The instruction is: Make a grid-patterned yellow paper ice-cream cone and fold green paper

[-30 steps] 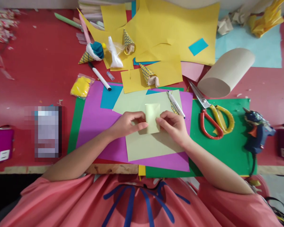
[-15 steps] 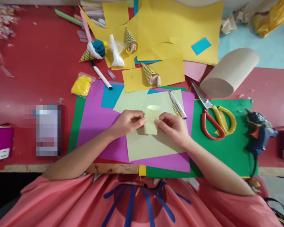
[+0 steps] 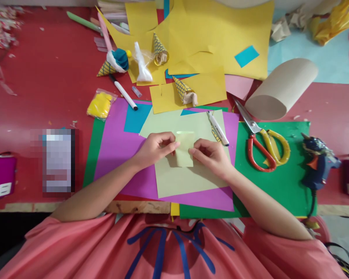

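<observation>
Between my two hands is a small pale yellow-green piece of paper, its far end bent over. My left hand pinches its left edge between thumb and fingers. The right edge is pinched by my right hand. Both hands are just over a larger pale green sheet, which lies on a purple sheet. A white marker rests beyond my right hand, over a scrap with a yellow and dark pattern.
Scissors and a hot glue gun lie to the right on green card. A cardboard tube is behind them. Small paper cones sit on yellow paper. A blurred-out rectangular object is at left.
The paper's far end, raised in a rounded curl before, now looks flatter. Both hands still pinch its edges and have barely shifted.
</observation>
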The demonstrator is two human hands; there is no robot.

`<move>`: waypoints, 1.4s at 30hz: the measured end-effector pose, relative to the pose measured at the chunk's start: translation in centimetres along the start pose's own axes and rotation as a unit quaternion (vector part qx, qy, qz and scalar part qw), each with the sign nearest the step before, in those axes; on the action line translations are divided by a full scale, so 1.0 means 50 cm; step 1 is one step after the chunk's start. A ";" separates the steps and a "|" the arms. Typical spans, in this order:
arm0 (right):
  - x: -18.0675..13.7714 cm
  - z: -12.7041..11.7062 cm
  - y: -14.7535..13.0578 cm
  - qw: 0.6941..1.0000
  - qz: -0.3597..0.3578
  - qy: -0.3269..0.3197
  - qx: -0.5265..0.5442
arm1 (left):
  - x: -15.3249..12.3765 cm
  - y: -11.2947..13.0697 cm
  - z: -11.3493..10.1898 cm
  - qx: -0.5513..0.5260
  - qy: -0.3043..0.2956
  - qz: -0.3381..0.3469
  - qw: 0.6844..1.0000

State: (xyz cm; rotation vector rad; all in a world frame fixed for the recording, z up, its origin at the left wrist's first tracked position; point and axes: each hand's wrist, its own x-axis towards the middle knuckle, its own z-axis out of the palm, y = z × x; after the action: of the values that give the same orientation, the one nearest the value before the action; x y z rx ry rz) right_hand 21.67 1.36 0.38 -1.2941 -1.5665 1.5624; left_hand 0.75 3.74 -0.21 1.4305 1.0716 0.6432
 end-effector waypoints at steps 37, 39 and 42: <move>-0.001 0.007 0.002 0.996 0.002 0.065 0.063 | -0.004 -0.007 0.002 0.102 -0.035 0.001 0.994; 0.000 0.007 0.001 0.995 0.000 0.068 0.073 | -0.004 -0.007 0.002 0.103 -0.039 0.005 0.994; 0.000 0.006 0.001 0.994 0.000 0.078 0.083 | -0.004 -0.006 0.003 0.090 -0.056 0.004 0.994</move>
State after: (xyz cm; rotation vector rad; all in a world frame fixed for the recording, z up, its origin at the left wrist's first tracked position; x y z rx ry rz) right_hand 21.41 1.24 0.30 -1.2911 -1.3125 1.5175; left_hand 0.72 3.49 -0.50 1.6075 1.0555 0.4763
